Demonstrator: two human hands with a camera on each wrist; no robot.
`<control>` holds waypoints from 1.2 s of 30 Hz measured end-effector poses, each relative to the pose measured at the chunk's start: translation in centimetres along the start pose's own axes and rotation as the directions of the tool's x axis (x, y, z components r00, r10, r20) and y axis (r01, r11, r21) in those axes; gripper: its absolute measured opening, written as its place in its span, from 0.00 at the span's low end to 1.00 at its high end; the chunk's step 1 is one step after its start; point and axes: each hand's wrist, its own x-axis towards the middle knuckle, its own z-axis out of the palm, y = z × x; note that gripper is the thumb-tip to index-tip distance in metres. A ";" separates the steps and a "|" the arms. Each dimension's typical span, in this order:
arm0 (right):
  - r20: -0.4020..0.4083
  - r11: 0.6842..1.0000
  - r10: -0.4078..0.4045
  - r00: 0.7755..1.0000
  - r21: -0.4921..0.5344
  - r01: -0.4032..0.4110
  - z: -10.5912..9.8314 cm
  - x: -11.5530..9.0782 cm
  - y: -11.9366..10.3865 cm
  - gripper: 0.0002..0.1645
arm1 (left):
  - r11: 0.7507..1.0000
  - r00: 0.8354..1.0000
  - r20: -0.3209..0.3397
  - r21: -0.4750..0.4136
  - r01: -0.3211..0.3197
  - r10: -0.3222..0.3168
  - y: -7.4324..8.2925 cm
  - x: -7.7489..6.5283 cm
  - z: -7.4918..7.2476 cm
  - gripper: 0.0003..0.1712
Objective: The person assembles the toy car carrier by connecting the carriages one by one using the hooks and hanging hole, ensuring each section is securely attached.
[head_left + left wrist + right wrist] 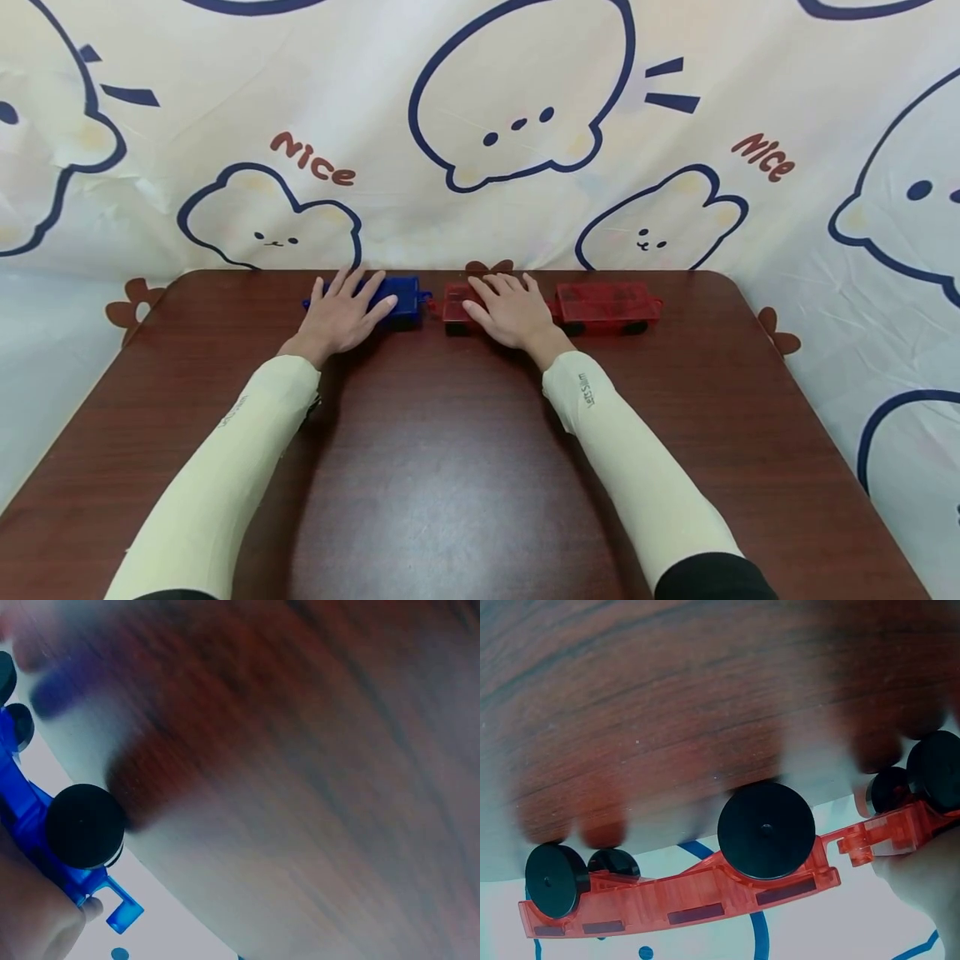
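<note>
My left hand (336, 317) lies over a translucent blue toy wagon (406, 292), fingers spread and straight. In the left wrist view its black wheel (85, 826) and a blue hook (124, 911) stick out beside the hand. My right hand (513, 312) rests with extended fingers on a red toy wagon (455, 306), covering most of it. A second red wagon (606, 304) stands just to the right, joined to the first by a red coupling (859, 844). Between the hands, the blue and red wagons' end pieces meet, all in one row.
The row stands along the far edge of a dark brown wooden table (420, 467). Behind it hangs a white cloth (465, 217) with cartoon animals and "Nice" lettering, which also runs down both sides.
</note>
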 end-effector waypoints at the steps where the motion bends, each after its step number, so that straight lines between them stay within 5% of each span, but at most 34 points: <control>1: 0.000 1.000 -0.001 1.000 -0.001 0.001 0.0 0.0 0.0 0.41 | 1.000 1.000 -0.001 -0.007 0.002 -0.002 0.0 0.0 0.0 0.51; 27: 0.007 1.000 -0.007 1.000 -0.005 0.007 -0.3 0.1 0.0 0.42 | 0.998 1.000 -0.008 -0.053 -0.024 0.023 0.0 -0.5 0.2 0.50; 36: 0.003 1.000 -0.007 1.000 0.007 0.007 -0.2 0.1 -0.1 0.42 | 0.999 0.999 0.023 0.001 -0.034 0.034 0.3 -0.6 0.1 0.50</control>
